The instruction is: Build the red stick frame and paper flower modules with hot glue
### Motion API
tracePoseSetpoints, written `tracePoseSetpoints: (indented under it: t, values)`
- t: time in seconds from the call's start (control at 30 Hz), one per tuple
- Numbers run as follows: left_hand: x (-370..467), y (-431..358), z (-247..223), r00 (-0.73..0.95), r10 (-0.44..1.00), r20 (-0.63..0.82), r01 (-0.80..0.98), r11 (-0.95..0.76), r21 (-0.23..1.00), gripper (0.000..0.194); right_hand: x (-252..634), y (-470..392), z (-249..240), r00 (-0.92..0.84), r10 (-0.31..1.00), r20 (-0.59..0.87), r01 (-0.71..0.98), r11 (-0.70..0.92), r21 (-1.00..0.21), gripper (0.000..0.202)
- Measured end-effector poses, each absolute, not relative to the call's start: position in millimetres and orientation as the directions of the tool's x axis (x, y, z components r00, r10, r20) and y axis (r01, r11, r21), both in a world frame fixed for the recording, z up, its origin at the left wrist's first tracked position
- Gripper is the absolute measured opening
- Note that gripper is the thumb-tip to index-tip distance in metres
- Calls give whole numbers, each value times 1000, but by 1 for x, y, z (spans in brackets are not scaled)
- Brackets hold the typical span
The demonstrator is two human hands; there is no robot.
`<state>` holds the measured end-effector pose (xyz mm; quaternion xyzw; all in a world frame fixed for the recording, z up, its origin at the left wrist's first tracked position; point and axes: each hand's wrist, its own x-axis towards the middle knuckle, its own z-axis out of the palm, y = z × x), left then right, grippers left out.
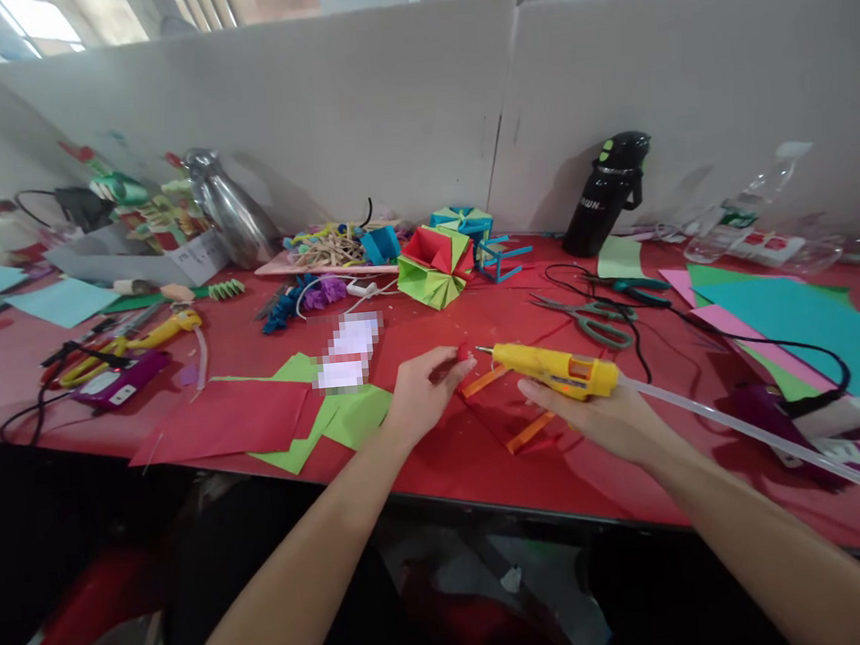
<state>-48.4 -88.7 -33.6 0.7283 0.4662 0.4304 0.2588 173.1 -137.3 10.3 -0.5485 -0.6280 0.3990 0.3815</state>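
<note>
Near the middle of the red table (428, 473), my left hand (430, 388) pinches a small red paper piece (464, 352) between thumb and fingertips. My right hand (596, 413) is wrapped round a yellow glue gun (554, 367). Its metal nozzle points left, just beside the red piece; whether they touch I cannot tell. A long clear glue stick (756, 434) trails from the gun's back over my right forearm. Between my hands lie orange paper strips (531, 434). Left of my left hand are red paper sheets (235, 417) and green sheets (355, 416).
Behind my hands stands a folded red and green paper shape (436, 267). Scissors (596, 323) and a black cable lie right of it, before a black bottle (606, 192). A second yellow glue gun (164, 331) and a steel jug (231, 209) are at left. Coloured sheets (813, 314) cover the right side.
</note>
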Motion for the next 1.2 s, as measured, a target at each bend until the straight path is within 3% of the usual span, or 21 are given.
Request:
tracePoseSetpoints:
  t: [0.17, 0.27, 0.47, 0.67, 0.83, 1.0, 1.2]
  values:
    - [-55, -82, -33, 169, 831, 530, 533, -529, 660, 24, 184, -139, 9, -52, 998, 31, 394, 49, -918, 24]
    - [-58, -76, -35, 147, 836, 528, 598, -500, 626, 25, 188, -144, 14, -70, 997, -33, 386, -3, -923, 25]
    - [-56, -82, -42, 150, 912, 380, 419, -407, 811, 30, 186, -147, 14, -133, 987, -92, 335, -43, -941, 31]
    - [-61, -100, -37, 382, 883, 273, 165, -356, 920, 30, 184, -144, 6, -99, 992, -75, 300, -42, -953, 32]
    - [-63, -104, -22, 500, 842, 204, 311, -394, 865, 60, 182, -144, 10, -53, 996, -78, 313, -58, -948, 34]
    - [-67, -103, -19, 544, 822, 166, 347, -401, 848, 73, 184, -144, 15, -21, 996, -81, 312, -71, -948, 37]
    - [-63, -105, -19, 517, 835, 190, 396, -430, 812, 67, 186, -142, 11, -27, 997, -78, 305, -66, -950, 36]
